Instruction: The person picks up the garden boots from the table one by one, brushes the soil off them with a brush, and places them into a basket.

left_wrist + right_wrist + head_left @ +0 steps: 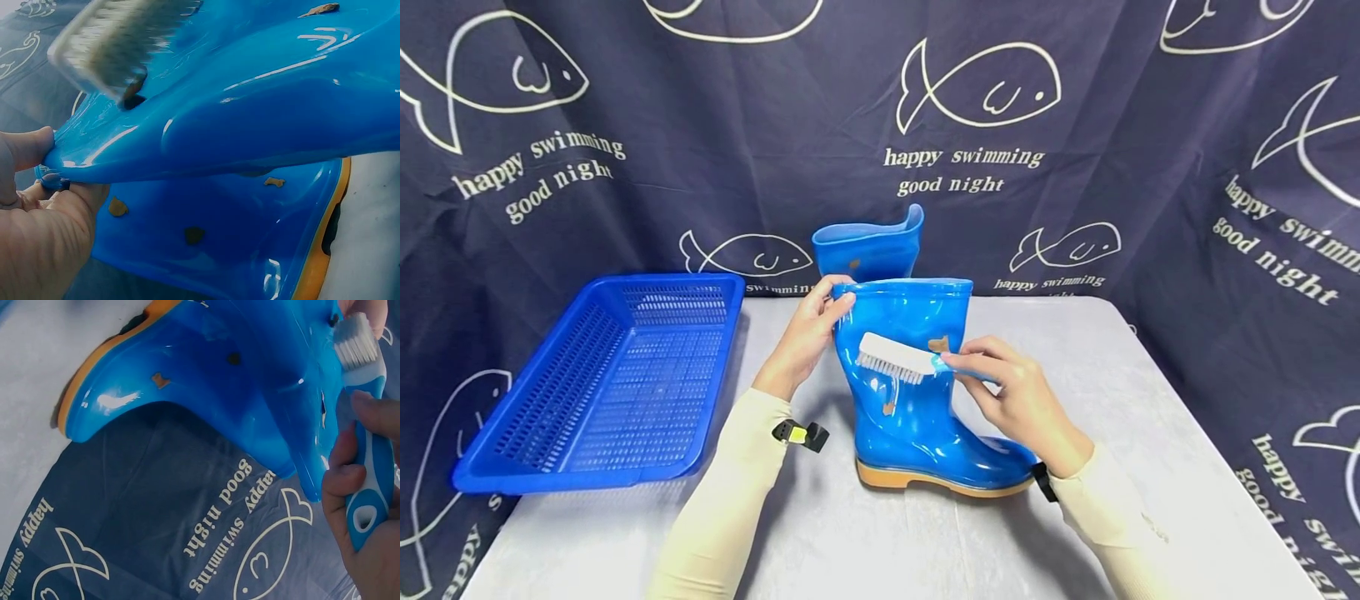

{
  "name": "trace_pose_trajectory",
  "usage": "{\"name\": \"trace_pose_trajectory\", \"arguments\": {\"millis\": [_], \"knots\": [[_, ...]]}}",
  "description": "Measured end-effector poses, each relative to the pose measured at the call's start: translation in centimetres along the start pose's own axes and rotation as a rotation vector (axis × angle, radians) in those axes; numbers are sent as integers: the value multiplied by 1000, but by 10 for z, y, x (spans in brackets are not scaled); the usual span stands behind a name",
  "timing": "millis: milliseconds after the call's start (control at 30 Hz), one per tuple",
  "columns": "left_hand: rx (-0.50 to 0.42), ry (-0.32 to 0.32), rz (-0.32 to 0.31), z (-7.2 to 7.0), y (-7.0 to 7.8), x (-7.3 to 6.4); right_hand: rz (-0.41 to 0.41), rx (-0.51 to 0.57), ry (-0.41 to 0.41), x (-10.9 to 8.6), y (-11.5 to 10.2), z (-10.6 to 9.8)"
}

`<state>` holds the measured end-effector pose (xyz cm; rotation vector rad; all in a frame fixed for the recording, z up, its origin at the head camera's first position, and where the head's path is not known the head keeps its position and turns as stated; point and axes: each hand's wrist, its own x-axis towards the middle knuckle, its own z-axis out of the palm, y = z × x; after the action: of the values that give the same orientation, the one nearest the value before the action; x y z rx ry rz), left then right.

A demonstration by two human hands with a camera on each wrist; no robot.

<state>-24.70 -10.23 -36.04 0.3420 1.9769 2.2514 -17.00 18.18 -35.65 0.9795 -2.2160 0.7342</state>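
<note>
A glossy blue rain boot (917, 433) with a tan sole stands upright on the table, its toe pointing right. My left hand (808, 333) pinches the rim of its shaft, thumb on the near side, as the left wrist view (47, 237) also shows. In my right hand (1018, 396) is a scrub brush (898, 354) with a white head and a blue-and-white handle. Its bristles lie against or just over the shaft; the exact contact is unclear. Brown stains (938, 343) mark the boot, one of them right by the bristles in the left wrist view.
Behind the held boot stands a second blue boot (868, 254), also spotted with brown stains (195, 235). A blue plastic basket (718, 400) sits on the left of the white table (1120, 375). Dark fish-print cloth (820, 125) hangs around the back and sides.
</note>
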Motion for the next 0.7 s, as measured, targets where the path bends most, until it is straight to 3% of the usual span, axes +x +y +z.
{"name": "trace_pose_trajectory", "arguments": {"millis": [167, 267, 467, 700], "knots": [[3, -2, 10, 3, 1, -1, 19, -19, 65, 9, 0, -3], [4, 2, 13, 4, 0, -1, 25, -36, 60, 13, 1, -2], [4, -5, 10, 5, -2, -1, 4, -39, -22, 3, 3, 4], [-1, -8, 9, 4, 1, 0, 48, -33, -123, -15, -2, -1]]}}
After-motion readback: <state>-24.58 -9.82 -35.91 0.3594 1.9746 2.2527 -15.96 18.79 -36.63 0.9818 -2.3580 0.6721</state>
